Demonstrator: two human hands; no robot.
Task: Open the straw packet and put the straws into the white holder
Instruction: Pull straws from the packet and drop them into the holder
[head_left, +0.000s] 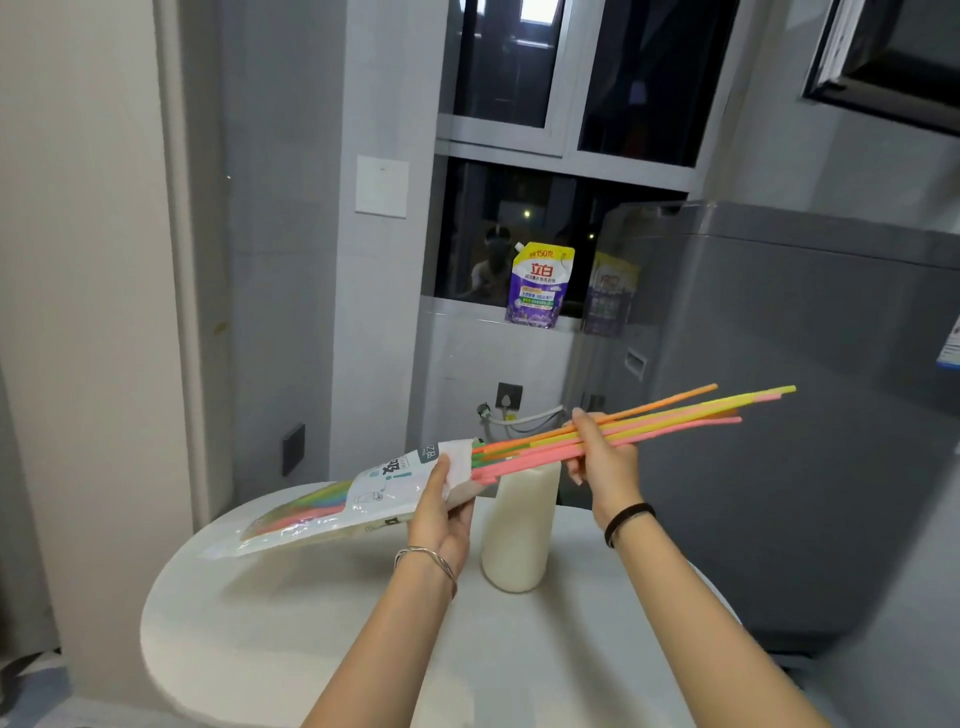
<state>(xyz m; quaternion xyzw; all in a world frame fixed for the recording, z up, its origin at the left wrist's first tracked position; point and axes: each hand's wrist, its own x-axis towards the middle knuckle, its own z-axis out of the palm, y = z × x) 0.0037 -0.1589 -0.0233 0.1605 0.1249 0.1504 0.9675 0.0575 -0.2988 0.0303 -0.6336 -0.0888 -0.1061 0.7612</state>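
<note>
My left hand (441, 512) grips the open end of a clear and white straw packet (332, 506), held slanted above the round white table (270, 639). Several pink, orange and yellow straws (675, 418) stick out of its mouth to the right. My right hand (605, 460) pinches this bundle partway along, with the tips pointing up and right. More coloured straws show inside the packet. The tall white holder (519, 525) stands upright on the table between my two hands, just below the straws.
A grey washing machine (779, 415) stands close on the right of the table. On the window ledge behind sits a purple detergent pouch (540, 286). A wall is at the left, with sockets and a cable low down behind the table.
</note>
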